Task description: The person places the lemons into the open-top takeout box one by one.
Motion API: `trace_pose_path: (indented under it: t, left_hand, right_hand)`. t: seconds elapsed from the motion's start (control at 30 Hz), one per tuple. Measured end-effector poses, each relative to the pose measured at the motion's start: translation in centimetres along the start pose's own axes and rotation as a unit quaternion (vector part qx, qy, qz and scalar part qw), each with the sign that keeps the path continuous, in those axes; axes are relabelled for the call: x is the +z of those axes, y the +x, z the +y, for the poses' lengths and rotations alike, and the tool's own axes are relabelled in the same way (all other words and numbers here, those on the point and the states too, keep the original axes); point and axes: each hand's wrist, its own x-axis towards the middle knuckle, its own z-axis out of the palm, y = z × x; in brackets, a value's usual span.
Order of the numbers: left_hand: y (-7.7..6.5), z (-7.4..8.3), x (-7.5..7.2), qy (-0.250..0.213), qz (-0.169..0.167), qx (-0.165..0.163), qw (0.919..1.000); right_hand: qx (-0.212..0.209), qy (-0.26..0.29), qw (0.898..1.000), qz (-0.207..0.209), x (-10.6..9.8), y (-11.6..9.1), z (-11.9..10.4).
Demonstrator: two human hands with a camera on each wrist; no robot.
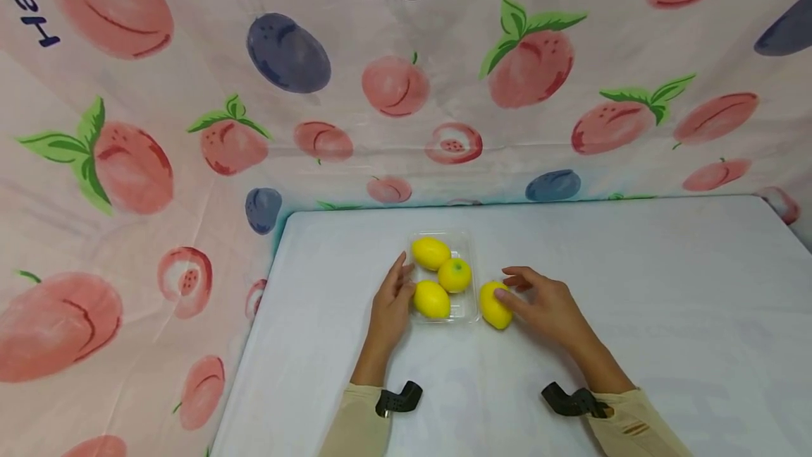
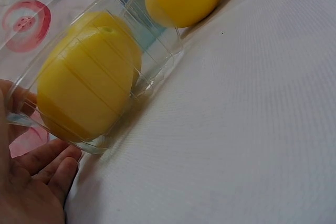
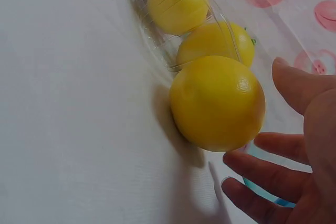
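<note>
A clear plastic container [image 1: 465, 245] stands on the white table with three yellow lemons in it. One lemon [image 1: 431, 254] lies at the back, another [image 1: 454, 275] in the middle, the last [image 1: 432, 300] at the front left. My left hand [image 1: 390, 305] holds the container's left side, its thumb and a finger at the rim and the other fingers outside the wall. Just right of the container, a loose lemon [image 3: 218, 103] rests on the table. Around it, my right hand [image 1: 548, 305] has thumb and fingers spread; the right wrist view shows a gap between thumb and lemon.
The white-covered table [image 1: 666, 316] extends well to the right of the hands. Behind it and along the left hangs a fruit-printed cloth [image 1: 355, 20]. Black camera mounts sit on the left wrist [image 1: 400, 398] and the right wrist [image 1: 571, 400].
</note>
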Motion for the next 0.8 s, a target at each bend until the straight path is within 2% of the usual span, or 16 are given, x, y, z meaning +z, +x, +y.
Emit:
trace_pose_path:
  t: [0.53, 0.8]
  left_hand:
    - [0.00, 0.11, -0.08, -0.010, -0.002, 0.000, 1.0000]
    - [0.03, 0.12, -0.15, -0.003, -0.003, -0.003, 1.0000]
  right_hand:
    - [0.031, -0.038, 0.998, -0.035, 0.48, -0.06, -0.17]
    - [0.041, -0.039, 0.997, -0.054, 0.40, -0.08, -0.30]
